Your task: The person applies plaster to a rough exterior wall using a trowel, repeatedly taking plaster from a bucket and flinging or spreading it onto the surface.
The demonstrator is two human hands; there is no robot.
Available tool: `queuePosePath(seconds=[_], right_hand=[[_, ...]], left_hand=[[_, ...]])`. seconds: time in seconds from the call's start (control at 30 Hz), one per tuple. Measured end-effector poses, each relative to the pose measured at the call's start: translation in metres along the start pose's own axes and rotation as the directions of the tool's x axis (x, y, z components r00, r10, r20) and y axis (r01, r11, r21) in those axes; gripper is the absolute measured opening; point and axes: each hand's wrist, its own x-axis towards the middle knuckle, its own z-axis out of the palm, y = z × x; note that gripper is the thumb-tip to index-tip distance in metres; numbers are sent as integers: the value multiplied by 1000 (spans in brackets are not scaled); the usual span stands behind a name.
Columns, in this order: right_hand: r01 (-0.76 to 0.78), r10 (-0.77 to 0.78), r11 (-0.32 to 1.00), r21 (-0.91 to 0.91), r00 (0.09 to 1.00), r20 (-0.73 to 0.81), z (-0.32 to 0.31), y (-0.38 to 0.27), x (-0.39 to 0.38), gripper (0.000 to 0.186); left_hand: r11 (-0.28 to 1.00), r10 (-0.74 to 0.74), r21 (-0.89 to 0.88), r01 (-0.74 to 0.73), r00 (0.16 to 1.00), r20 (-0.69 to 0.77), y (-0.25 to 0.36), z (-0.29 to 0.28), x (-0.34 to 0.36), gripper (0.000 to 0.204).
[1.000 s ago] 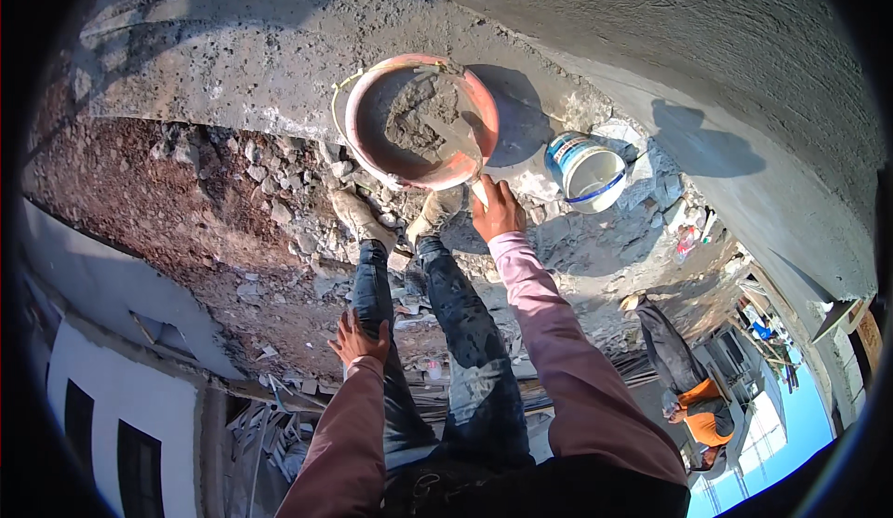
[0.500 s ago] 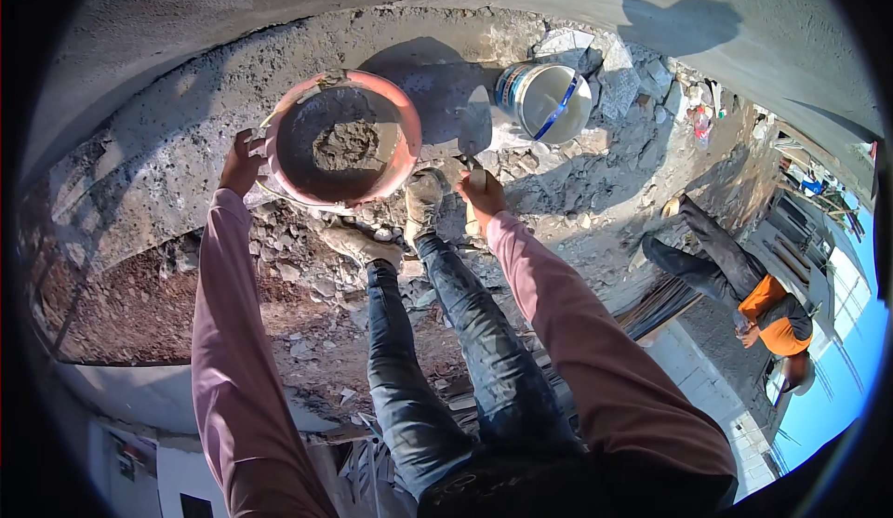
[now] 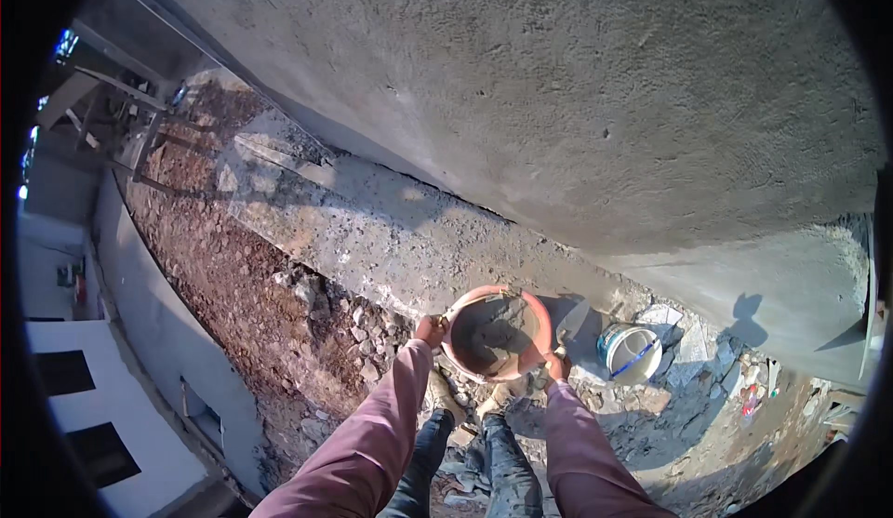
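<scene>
A round orange tub point(image 3: 542, 320) stands at my feet with grey mortar point(image 3: 500, 332) in it. At its left rim is my left hand point(image 3: 431, 330), with the fingers closed on the edge. My right hand point(image 3: 558, 366) is against the tub's right side, closed round the handle of a trowel; its fingers are partly hidden. The trowel's grey blade point(image 3: 573, 313) points up and away, beside the tub. Further right stands a white bucket point(image 3: 612, 339) with a blue handle, apart from both hands.
A rough plastered wall point(image 3: 577, 99) rises beyond the tub. A concrete ledge point(image 3: 372, 239) runs along its foot. Broken stones point(image 3: 367, 341) and reddish rubble point(image 3: 223, 267) cover the ground to the left. Stone slabs point(image 3: 698, 341) lie behind the bucket.
My view has swung left and up along the wall. My right hand has come from beside the tub to its right rim, with the trowel. My left hand stays at the left rim.
</scene>
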Motion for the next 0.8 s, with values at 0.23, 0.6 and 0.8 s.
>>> queuePosePath(seconds=[0.23, 0.6, 0.8], right_hand=[[-136, 178, 938, -320, 978, 106, 16, -64, -132, 27], [182, 319, 698, -693, 787, 527, 106, -152, -295, 19], [397, 278, 681, -615, 636, 720, 195, -215, -326, 28]], left_hand=[[703, -630, -521, 484, 763, -142, 54, -30, -254, 3], [393, -778, -811, 433, 627, -43, 57, -48, -525, 23], [438, -748, -897, 52, 574, -332, 306, -139, -549, 22]])
